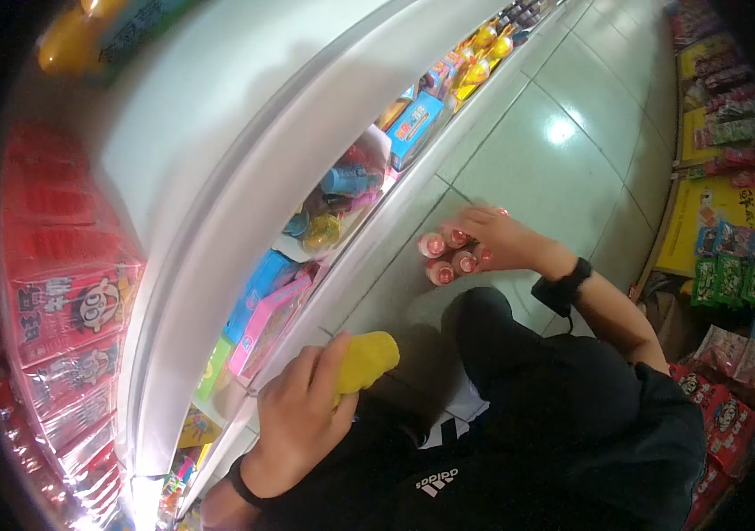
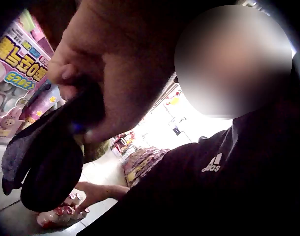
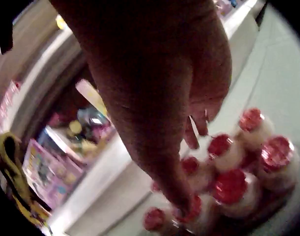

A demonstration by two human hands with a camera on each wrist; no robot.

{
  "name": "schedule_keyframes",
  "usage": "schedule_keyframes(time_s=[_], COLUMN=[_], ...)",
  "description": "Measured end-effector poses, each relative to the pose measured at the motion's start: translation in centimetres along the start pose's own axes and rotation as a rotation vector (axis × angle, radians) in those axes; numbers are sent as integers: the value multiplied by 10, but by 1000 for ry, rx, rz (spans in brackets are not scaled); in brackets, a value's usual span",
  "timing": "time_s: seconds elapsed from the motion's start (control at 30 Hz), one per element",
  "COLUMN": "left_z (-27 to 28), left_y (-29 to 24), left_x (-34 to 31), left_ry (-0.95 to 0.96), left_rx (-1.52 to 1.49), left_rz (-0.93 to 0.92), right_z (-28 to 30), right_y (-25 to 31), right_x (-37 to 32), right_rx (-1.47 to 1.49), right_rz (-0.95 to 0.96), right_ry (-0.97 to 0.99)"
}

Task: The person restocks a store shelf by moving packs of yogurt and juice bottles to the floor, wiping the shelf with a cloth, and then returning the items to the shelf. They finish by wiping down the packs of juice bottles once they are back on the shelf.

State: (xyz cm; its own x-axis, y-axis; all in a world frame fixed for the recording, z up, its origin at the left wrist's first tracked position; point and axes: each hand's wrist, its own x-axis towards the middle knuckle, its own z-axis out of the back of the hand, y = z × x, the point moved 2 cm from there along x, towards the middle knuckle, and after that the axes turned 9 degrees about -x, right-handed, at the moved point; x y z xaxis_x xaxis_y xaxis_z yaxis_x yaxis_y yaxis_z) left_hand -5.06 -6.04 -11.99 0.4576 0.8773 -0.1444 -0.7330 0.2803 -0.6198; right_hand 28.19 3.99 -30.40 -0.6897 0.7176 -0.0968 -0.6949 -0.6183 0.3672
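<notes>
Our right hand spreads its fingers over the caps of the small bottles, clustered on the floor beside the shelf; a sideways nudge could topple them. Our left hand curls its fingers round a yellow cloth.

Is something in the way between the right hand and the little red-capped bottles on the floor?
No, nothing visible is. The right hand lies on the bottles, its fingertips touching their red caps. The left hand holds a yellow cloth over by the shelf, away from them.
</notes>
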Motion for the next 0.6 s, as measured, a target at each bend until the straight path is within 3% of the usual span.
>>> schedule_keyframes(time_s=[0.03,0.17,0.3,0.33,0.4,0.43,0.5,0.53,0.6], left_z=[1,-2,1,6,15,20,34,41,53], left_y=[0,-3,-9,-21,-31,-34,-35,-34,-28], left_x=[2,10,27,32,35,31,29,26,16], left_ry=[-7,-19,-187,-208,-227,-234,-372,-494,-602], left_rx=[5,0,139,220,264,305,405,505,596], left_rz=[-8,-187,-414,-493,-449,-423,-468,-523,-435], right_z=[9,73,95,107,119,129,148,161,196], right_y=[-2,51,114,121,133,137,124,116,106], right_x=[3,20,53,57,66,66,66,67,51], right_rx=[212,438,1120,1093,1455,1433,1296,1057,971], right_rz=[-47,224,421,443,348,356,-19,146,90], right_ry=[201,452,526,536,673,692,760,541,163])
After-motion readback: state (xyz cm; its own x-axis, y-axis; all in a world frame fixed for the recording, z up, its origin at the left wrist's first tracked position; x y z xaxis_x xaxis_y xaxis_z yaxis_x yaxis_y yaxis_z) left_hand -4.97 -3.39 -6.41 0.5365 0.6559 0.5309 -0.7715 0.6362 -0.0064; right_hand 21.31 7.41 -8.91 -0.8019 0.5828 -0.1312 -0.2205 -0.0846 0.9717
